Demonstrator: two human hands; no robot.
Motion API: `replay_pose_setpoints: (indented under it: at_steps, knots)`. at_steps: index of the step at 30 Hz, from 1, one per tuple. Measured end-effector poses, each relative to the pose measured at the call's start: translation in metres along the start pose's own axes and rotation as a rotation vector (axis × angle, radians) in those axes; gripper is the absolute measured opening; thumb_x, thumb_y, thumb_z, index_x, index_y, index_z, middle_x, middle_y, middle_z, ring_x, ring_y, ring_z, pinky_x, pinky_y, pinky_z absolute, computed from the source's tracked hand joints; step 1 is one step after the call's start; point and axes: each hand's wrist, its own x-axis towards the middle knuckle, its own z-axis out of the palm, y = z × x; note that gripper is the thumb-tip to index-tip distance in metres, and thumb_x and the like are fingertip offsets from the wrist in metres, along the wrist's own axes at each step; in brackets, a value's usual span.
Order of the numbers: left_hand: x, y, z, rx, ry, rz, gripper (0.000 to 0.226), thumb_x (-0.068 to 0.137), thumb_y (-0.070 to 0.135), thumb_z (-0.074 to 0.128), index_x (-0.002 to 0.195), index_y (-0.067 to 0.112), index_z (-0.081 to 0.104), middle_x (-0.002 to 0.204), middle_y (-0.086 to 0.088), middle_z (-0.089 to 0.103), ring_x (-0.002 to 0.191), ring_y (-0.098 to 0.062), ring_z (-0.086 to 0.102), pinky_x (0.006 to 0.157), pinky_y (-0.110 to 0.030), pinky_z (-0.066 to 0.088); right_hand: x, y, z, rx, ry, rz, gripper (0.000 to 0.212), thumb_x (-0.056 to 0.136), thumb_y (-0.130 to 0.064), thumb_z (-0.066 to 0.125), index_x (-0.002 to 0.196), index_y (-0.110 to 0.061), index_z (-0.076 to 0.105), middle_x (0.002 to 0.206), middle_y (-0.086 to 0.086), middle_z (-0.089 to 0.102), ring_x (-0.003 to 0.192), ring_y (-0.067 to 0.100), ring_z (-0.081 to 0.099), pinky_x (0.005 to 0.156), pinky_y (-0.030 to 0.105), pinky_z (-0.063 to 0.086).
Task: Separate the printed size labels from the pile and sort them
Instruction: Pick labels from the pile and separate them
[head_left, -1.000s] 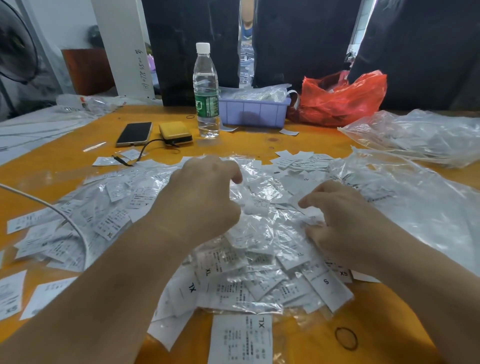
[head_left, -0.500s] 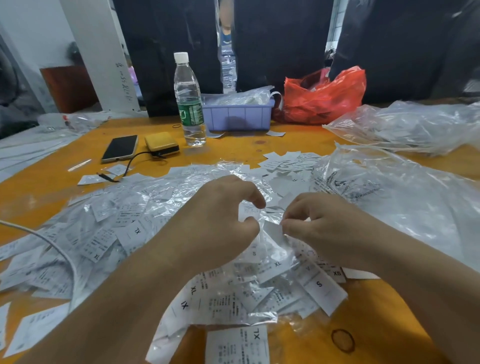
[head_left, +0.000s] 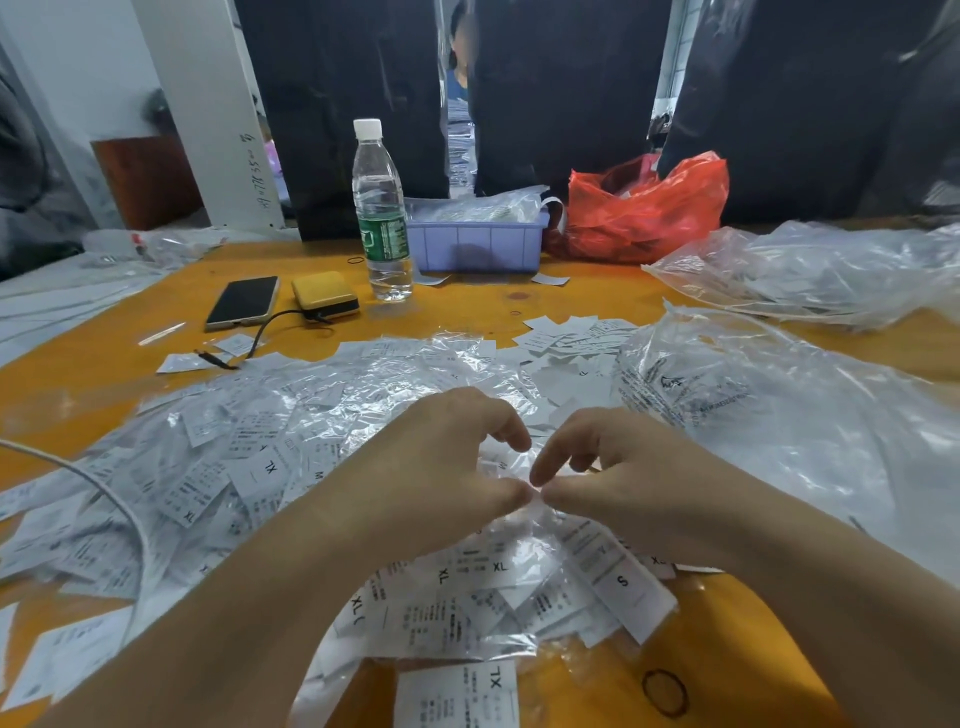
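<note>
Sorting, pick-up stage. Left hand (head_left: 436, 467) and right hand (head_left: 618, 467) have drawn together since a second ago — both thumb tips now meet, each grip pinching one small clear-wrapped piece (head_left: 535, 496) above the pile of labels (head_left: 249, 467), probably to free a label. Orange surface (head_left: 519, 301) carries a bottle (head_left: 382, 218), phone (head_left: 241, 302) and red bag (head_left: 649, 208); dark hanging sheets behind.

Both hands meet over label pile (head_left: 291, 467) on orange table (head_left: 78, 364): left hand (head_left: 431, 478) and right hand (head_left: 618, 478) thumb tips touching, pinching a small white piece, unclear what. Water bottle (head_left: 380, 213), phone (head_left: 242, 302), red bag (head_left: 644, 208) behind
</note>
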Motion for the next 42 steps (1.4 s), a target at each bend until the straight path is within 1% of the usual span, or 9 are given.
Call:
replay_pose_setpoints:
  at_steps: [5, 10, 18, 23, 26, 30, 35, 39, 42]
  knots:
    - [-0.001, 0.0, -0.003, -0.018, -0.024, -0.015, 0.039, 0.07, 0.051, 0.076, 0.106, 0.044, 0.062, 0.106, 0.031, 0.051, 0.107, 0.013, 0.045, 0.075, -0.009, 0.034, 0.001, -0.001, 0.003, -0.065, -0.038, 0.007, 0.012, 0.081, -0.042, 0.07, 0.081, -0.03, 0.073, 0.088, -0.012, 0.065, 0.081, 0.0, 0.061, 0.065, 0.019, 0.047]
    - [-0.002, 0.001, -0.002, 0.0, -0.082, -0.024, 0.041, 0.069, 0.037, 0.08, 0.103, 0.047, 0.06, 0.103, 0.033, 0.049, 0.101, 0.016, 0.044, 0.072, -0.012, 0.036, 0.003, 0.002, 0.003, 0.061, 0.002, 0.053, 0.012, 0.08, -0.023, 0.074, 0.068, -0.025, 0.07, 0.054, -0.014, 0.059, 0.048, -0.005, 0.054, 0.042, 0.01, 0.035]
    - [0.001, -0.006, -0.011, 0.011, 0.049, -0.032, 0.026, 0.084, 0.028, 0.068, 0.104, 0.042, 0.06, 0.1, 0.027, 0.052, 0.091, 0.007, 0.051, 0.067, -0.015, 0.038, -0.003, -0.003, -0.015, 0.384, 0.362, -0.131, 0.012, 0.08, -0.012, 0.07, 0.069, -0.015, 0.071, 0.063, 0.005, 0.066, 0.051, 0.006, 0.054, 0.049, 0.02, 0.045]
    - [0.003, -0.002, -0.015, -0.347, 0.043, -0.016, 0.022, 0.081, 0.048, 0.069, 0.095, 0.032, 0.07, 0.091, 0.015, 0.072, 0.085, -0.001, 0.066, 0.078, -0.03, 0.052, -0.006, -0.005, -0.015, 0.414, 0.432, -0.211, 0.005, 0.076, -0.017, 0.072, 0.072, -0.02, 0.072, 0.067, -0.003, 0.068, 0.06, 0.008, 0.06, 0.064, 0.031, 0.052]
    - [0.004, 0.001, -0.016, -0.578, 0.037, -0.024, 0.025, 0.096, 0.037, 0.05, 0.098, 0.021, 0.069, 0.084, 0.003, 0.074, 0.075, -0.01, 0.067, 0.069, -0.029, 0.05, -0.007, -0.004, -0.016, 0.434, 0.447, -0.238, 0.004, 0.078, -0.02, 0.073, 0.074, -0.02, 0.073, 0.07, 0.0, 0.069, 0.063, 0.015, 0.061, 0.068, 0.043, 0.054]
    - [0.002, 0.006, -0.015, -0.835, -0.075, -0.031, 0.039, 0.093, 0.043, 0.042, 0.104, 0.014, 0.067, 0.085, -0.008, 0.075, 0.07, -0.016, 0.066, 0.057, -0.022, 0.051, -0.007, -0.005, -0.015, 0.472, 0.474, -0.319, 0.008, 0.083, -0.016, 0.072, 0.076, -0.019, 0.071, 0.066, 0.003, 0.067, 0.057, 0.017, 0.057, 0.058, 0.036, 0.052]
    - [0.0, 0.012, -0.011, -0.717, 0.063, 0.062, 0.015, 0.096, 0.025, 0.061, 0.084, 0.019, 0.068, 0.072, 0.0, 0.072, 0.057, -0.008, 0.057, 0.052, -0.018, 0.044, -0.007, -0.005, -0.013, 0.542, 0.434, -0.382, 0.008, 0.087, -0.012, 0.068, 0.081, -0.017, 0.07, 0.055, 0.006, 0.062, 0.046, 0.014, 0.052, 0.048, 0.028, 0.048]
    - [-0.004, 0.014, -0.01, -0.351, 0.366, 0.186, 0.03, 0.094, 0.018, 0.062, 0.066, 0.028, 0.062, 0.052, 0.019, 0.059, 0.042, -0.001, 0.046, 0.042, -0.008, 0.031, -0.01, -0.007, -0.015, 0.691, 0.365, -0.401, 0.009, 0.086, -0.017, 0.068, 0.092, -0.018, 0.075, 0.064, 0.012, 0.068, 0.051, 0.024, 0.059, 0.057, 0.043, 0.054]
    - [-0.005, 0.013, -0.01, -0.265, 0.414, 0.231, 0.025, 0.092, 0.02, 0.065, 0.067, 0.026, 0.064, 0.056, 0.017, 0.061, 0.045, -0.001, 0.049, 0.043, -0.007, 0.03, -0.01, -0.007, -0.016, 0.746, 0.276, -0.4, 0.018, 0.086, -0.026, 0.065, 0.094, -0.014, 0.076, 0.075, 0.014, 0.07, 0.056, 0.027, 0.062, 0.059, 0.047, 0.054]
